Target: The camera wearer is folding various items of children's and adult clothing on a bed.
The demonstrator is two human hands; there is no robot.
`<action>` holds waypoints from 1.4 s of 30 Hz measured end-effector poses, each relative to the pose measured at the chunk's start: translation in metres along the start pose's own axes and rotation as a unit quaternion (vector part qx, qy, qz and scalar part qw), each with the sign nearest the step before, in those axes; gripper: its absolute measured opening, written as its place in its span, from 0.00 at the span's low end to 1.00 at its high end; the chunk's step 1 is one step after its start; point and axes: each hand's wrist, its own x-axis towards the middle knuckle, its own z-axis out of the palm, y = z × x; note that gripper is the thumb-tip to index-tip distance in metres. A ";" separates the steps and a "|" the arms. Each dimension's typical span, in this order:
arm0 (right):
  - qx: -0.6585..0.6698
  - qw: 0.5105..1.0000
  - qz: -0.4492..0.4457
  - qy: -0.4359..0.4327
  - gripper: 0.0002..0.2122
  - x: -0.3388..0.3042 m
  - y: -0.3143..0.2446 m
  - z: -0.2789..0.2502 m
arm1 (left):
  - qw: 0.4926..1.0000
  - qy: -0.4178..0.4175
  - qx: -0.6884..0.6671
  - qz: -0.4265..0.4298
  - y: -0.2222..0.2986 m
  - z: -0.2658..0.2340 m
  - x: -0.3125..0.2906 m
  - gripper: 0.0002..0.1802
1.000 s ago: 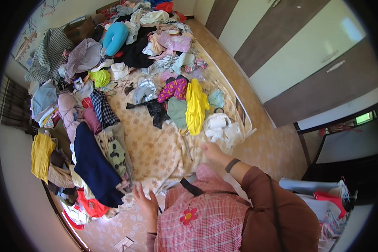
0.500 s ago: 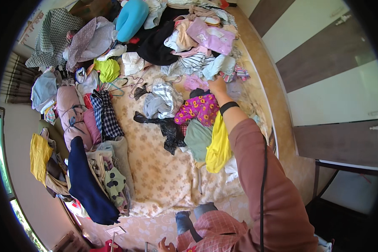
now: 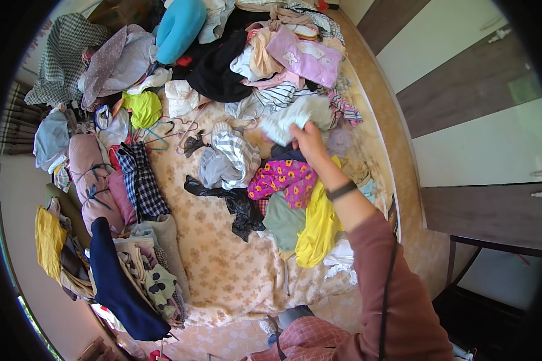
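My right hand [image 3: 309, 143] is closed on the edge of a pale blue-white cloth garment [image 3: 286, 120], which is lifted off the pile and a little blurred. Beneath that hand lie a dark cloth [image 3: 286, 153] and a magenta garment with yellow flowers [image 3: 285, 182]. Closer to me are a sage green garment [image 3: 283, 222] and a bright yellow one [image 3: 316, 231]. A grey and white striped cloth [image 3: 235, 153] rests to their left, beside a crumpled black plastic bag [image 3: 244, 210]. My left hand is out of the picture.
A patterned beige blanket [image 3: 217, 265] covers the bed. Stacked clothes line the left side, with a navy garment [image 3: 117, 283] on top. At the back are a blue neck pillow [image 3: 177, 30], a pink package [image 3: 307, 57] and heaped clothes. Striped wardrobe doors [image 3: 476, 144] stand on the right.
My right hand has pulled the pale blue-white garment toward me and to the left, off the heap. My left hand, low in the earlier frame, has gone out of view.
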 end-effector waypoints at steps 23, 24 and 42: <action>0.140 0.976 0.155 -0.065 0.29 -0.378 -0.020 -0.036 | 0.919 0.077 -0.019 0.387 0.087 -0.085 0.038 0.13; 0.134 0.976 0.156 -0.064 0.29 -0.389 -0.027 -0.032 | 0.917 0.075 -0.030 0.390 0.088 -0.088 0.037 0.13; 0.205 0.881 0.133 -0.405 0.33 -0.428 -0.150 0.054 | 0.880 0.029 -0.167 0.444 0.108 -0.122 0.019 0.16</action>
